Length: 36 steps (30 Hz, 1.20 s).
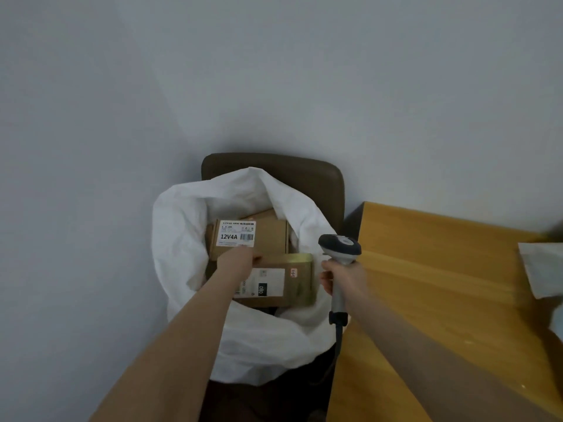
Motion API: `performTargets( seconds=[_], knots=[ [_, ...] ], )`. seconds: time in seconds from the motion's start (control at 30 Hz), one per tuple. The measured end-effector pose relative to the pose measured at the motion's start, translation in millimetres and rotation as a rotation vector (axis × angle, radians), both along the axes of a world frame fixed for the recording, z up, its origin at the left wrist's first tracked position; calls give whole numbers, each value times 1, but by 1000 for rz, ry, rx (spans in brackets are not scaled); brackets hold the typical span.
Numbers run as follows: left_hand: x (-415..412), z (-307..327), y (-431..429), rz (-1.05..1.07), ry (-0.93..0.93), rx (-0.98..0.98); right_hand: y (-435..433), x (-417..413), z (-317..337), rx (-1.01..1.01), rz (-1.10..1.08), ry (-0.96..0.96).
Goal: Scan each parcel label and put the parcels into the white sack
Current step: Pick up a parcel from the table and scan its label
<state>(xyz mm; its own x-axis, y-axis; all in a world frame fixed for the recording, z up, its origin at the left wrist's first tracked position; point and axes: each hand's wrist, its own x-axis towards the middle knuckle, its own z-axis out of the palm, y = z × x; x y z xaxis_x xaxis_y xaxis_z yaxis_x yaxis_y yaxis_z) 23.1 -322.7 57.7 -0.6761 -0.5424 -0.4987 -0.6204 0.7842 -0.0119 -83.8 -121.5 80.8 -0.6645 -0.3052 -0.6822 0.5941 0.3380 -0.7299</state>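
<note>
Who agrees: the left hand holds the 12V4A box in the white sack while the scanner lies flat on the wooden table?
Wrong about the scanner: the head view shows the right hand gripping its handle, off the wooden table. The left hand does hold the 12V4A box in the white sack.

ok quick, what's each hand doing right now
left hand: grips the near edge of the 12V4A box, inside the sack
right hand: closed round the scanner handle
</note>
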Motion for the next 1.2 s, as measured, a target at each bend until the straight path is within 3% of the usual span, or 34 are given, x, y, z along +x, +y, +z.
performTargets(
  seconds=[0.07,0.27,0.47,0.6,0.77,1.2],
  knots=[
    [-5,-11,8,-8,1,-44,2,-4,-2,-5,-25,-11],
    [-49,-10,38,-59,228,16,26,-19,8,5,-131,-42],
    [-115,18,124,-196,362,64,94,-32,36,-67,-284,-57],
    [-146,35,189,-280,353,74,155,-34,49,-189,-306,-184],
    [-155,47,281,-355,367,57,255,-31,45,-196,-253,-262],
    [-140,71,521,-490,320,57,506,-13,57,8,-308,-131]
  ],
)
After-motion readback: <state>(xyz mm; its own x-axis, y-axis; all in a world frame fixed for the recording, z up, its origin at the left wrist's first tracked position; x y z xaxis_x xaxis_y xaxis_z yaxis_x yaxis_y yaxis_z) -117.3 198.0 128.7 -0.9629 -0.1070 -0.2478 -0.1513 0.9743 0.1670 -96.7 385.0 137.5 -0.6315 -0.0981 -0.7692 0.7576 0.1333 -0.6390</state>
